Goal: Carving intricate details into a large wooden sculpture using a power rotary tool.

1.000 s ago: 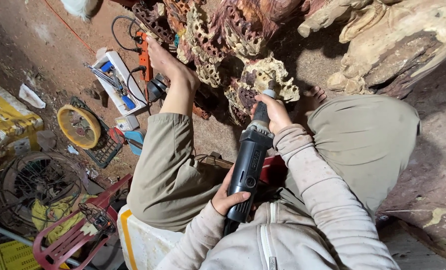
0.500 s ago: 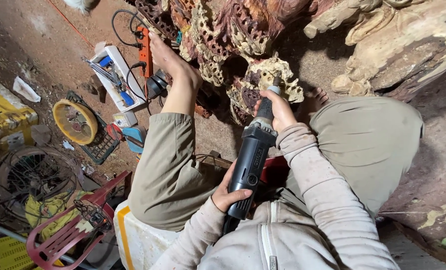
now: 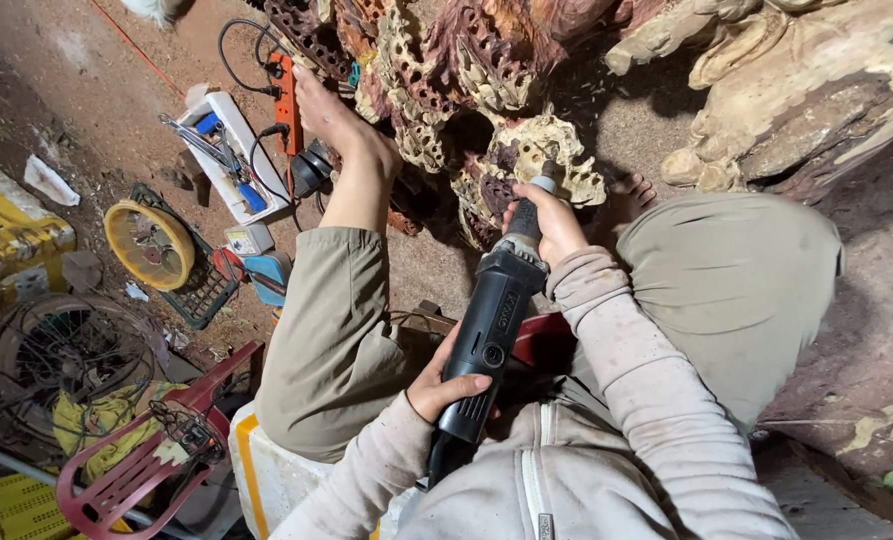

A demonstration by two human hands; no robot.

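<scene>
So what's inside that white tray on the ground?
The white tray holds long metal tools and some blue-handled ones, lying crosswise. Whatever sits underneath them is covered, so I can't tell.

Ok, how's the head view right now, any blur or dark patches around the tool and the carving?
Head view: sharp and evenly lit on the black power tool, left hand and right hand; the carved wood reads clearly but its hollows fall into deep shadow; no glare; slight wide-angle stretching at the edges.
</scene>
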